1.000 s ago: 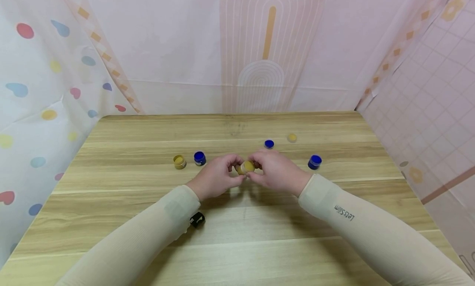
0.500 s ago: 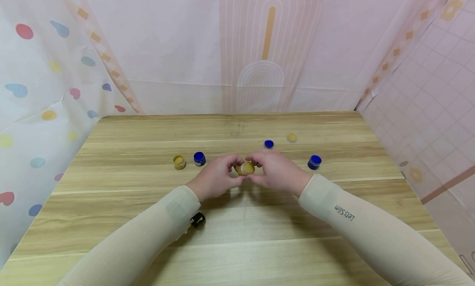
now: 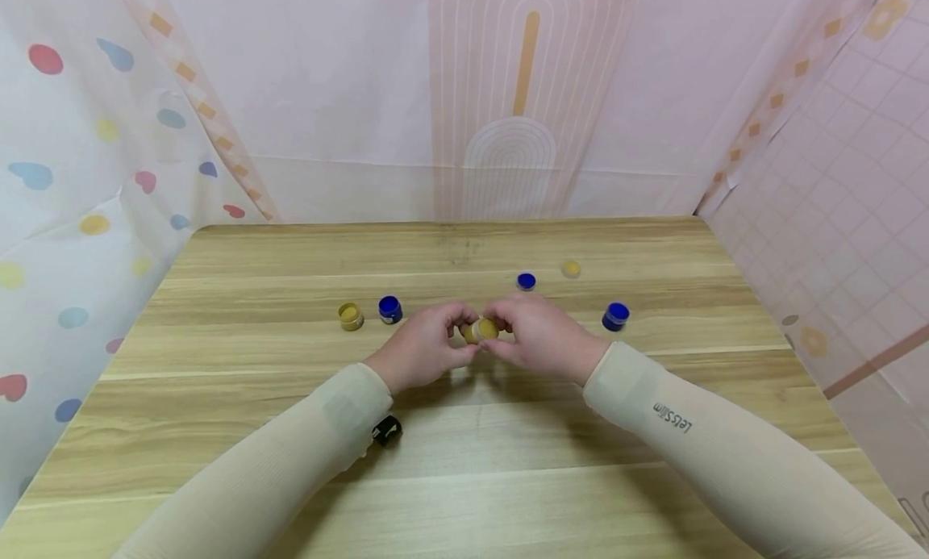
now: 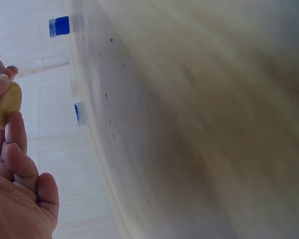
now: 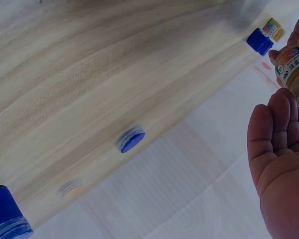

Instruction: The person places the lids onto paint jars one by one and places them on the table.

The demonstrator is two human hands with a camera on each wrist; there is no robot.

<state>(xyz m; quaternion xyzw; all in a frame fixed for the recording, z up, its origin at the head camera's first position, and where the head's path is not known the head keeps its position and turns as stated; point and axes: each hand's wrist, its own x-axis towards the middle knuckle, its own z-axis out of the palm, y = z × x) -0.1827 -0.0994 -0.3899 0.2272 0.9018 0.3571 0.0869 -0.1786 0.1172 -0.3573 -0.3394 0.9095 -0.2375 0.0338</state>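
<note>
In the head view a small yellow paint jar (image 3: 472, 332) is held tilted above the middle of the table. My left hand (image 3: 422, 346) grips its base, thumb below. At its other end my right hand (image 3: 543, 338) pinches the lid (image 3: 488, 328) between thumb and fingers. The right wrist view shows the jar's printed label (image 5: 292, 62) and the right palm (image 5: 289, 184), with part of the grip cut off by the frame edge. In the left wrist view the yellow jar's base (image 4: 11, 102) sits between fingertips at the left edge.
Left of the hands stand another yellow jar (image 3: 352, 317) and a blue jar (image 3: 390, 310). A second blue jar (image 3: 615, 317) is to the right. Behind the right hand lie a blue lid (image 3: 526, 281) and a yellowish lid (image 3: 572, 269). A black object (image 3: 387, 430) is by the left sleeve.
Half a second ago the right fingers were spread a little away from the lid; now they close on it again. The jar stays in the left hand, nearly in place.
</note>
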